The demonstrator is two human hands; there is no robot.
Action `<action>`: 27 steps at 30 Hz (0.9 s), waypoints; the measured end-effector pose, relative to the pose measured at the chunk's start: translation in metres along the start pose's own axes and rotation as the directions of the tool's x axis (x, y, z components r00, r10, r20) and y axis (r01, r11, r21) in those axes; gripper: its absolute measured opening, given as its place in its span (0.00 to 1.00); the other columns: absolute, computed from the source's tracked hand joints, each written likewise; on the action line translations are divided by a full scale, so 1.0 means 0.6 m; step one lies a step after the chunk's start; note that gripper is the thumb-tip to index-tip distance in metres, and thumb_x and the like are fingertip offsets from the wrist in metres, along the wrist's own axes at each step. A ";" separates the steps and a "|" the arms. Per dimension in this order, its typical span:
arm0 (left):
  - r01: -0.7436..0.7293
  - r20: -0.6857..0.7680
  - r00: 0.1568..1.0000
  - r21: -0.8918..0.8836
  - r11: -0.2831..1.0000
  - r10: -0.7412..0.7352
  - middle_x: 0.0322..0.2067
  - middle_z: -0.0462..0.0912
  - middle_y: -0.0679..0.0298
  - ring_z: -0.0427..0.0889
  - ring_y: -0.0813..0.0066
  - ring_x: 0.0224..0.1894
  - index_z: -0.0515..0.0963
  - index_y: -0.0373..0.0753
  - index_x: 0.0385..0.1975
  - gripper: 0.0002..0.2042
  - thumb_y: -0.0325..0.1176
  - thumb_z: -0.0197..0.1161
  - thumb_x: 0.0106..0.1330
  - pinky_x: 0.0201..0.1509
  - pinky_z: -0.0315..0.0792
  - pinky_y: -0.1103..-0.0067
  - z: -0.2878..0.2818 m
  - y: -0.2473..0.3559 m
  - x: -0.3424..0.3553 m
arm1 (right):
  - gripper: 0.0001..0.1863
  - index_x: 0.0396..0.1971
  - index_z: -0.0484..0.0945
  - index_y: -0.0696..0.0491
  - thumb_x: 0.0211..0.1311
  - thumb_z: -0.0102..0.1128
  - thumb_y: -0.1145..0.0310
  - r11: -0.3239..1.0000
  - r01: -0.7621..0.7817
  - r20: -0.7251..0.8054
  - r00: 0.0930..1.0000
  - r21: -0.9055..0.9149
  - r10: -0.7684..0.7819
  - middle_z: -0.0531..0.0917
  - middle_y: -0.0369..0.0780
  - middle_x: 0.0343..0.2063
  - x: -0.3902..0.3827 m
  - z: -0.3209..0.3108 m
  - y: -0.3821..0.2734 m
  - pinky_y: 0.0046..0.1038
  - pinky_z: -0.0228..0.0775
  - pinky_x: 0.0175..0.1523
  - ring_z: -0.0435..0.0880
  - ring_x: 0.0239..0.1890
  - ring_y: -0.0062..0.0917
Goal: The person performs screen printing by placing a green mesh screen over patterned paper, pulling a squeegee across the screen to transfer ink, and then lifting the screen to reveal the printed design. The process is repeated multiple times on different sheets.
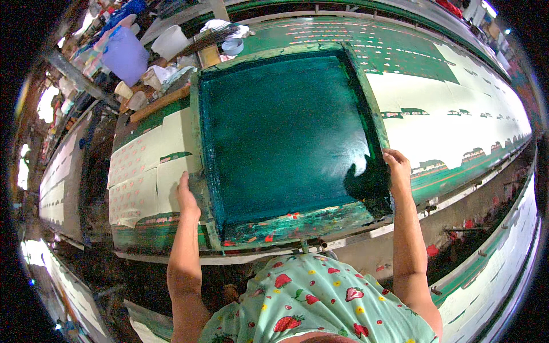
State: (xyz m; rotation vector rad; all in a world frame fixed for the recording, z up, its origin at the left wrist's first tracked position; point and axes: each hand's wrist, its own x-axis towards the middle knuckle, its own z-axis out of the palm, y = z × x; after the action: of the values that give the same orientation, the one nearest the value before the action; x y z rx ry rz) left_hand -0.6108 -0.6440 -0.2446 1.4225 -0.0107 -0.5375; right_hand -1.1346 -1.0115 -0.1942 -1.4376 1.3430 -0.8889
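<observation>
A person in a strawberry-print top (314,291) has 2 bare hands at a teal-filled screen frame (286,131), which lies between both sets of fingers. The right hand (398,167) pinches its right rail; the left hand (188,197), fingers pressed together, is beside the left rail, any grip hidden. Outward from the fingers lie pale sheets (134,191); beyond the left fingertips stands 1 lilac bucket (126,58).

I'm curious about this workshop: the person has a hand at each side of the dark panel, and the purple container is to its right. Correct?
No, the head view shows the purple container left of the dark panel. The left hand and right hand flank that panel.
</observation>
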 end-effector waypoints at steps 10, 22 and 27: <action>-0.100 0.006 0.995 0.134 0.986 0.101 0.59 0.86 0.56 0.82 0.65 0.61 0.81 0.28 0.63 0.29 0.52 0.64 0.78 0.71 0.70 0.68 0.040 -0.010 -0.038 | 0.19 0.55 0.90 0.57 0.68 0.70 0.65 1.000 -0.002 0.087 0.996 0.030 -0.001 0.91 0.42 0.50 0.037 -0.041 0.042 0.32 0.71 0.68 0.85 0.57 0.29; -0.047 0.010 0.999 0.313 0.949 0.046 0.65 0.82 0.46 0.77 0.58 0.67 0.77 0.22 0.66 0.37 0.55 0.67 0.76 0.75 0.67 0.65 0.034 -0.027 -0.022 | 0.21 0.58 0.87 0.52 0.64 0.73 0.73 0.576 0.748 0.619 0.632 -0.330 -0.466 0.86 0.52 0.61 -0.174 0.005 0.018 0.50 0.70 0.74 0.80 0.68 0.53; -0.066 -0.097 0.989 0.372 0.926 0.109 0.59 0.86 0.42 0.83 0.53 0.62 0.81 0.18 0.58 0.36 0.56 0.66 0.75 0.69 0.72 0.63 0.066 -0.043 -0.021 | 0.28 0.57 0.87 0.48 0.52 0.77 0.71 0.389 0.913 0.795 0.324 -0.121 -0.513 0.86 0.43 0.63 -0.287 0.066 0.015 0.48 0.76 0.64 0.84 0.65 0.43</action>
State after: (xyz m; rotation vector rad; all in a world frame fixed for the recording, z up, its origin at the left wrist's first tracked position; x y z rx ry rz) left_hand -0.6435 -0.6776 -0.2583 1.8108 -0.0861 -0.3898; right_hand -1.1231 -0.8348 -0.1985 -2.6924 0.2372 -0.3793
